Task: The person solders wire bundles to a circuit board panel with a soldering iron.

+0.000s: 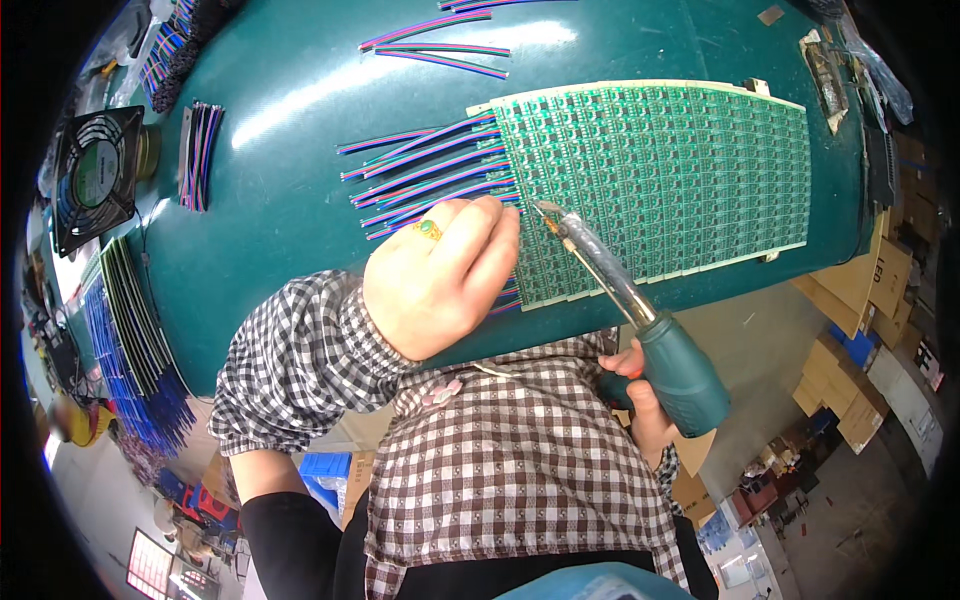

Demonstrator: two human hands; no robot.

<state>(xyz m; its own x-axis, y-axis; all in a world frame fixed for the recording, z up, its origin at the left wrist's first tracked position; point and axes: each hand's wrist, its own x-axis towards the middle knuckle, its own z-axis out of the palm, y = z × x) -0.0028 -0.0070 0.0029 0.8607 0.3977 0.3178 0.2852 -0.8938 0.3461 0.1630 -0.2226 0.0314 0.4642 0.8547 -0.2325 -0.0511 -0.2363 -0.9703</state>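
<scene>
A wide panel of green circuit boards (655, 180) lies on the table. Short strips of multicoloured ribbon wire (420, 165) stick out from its left edge in a row. My left hand (440, 270), with a ring on one finger, is bent over this edge. Its fingers are pinched together on a ribbon wire at the board, and the wire's end is mostly hidden beneath them. My right hand (648, 400) grips a soldering gun with a green handle (685, 375). The gun's metal tip points up and left, close by my left fingertips over the panel.
Loose ribbon wires (440, 50) lie at the far side. A small bundle of wires (202, 155) and a black fan (97, 180) are at the left. Nearer stands a stack of wired boards (135, 350). Cardboard boxes (850, 385) sit on the floor at right.
</scene>
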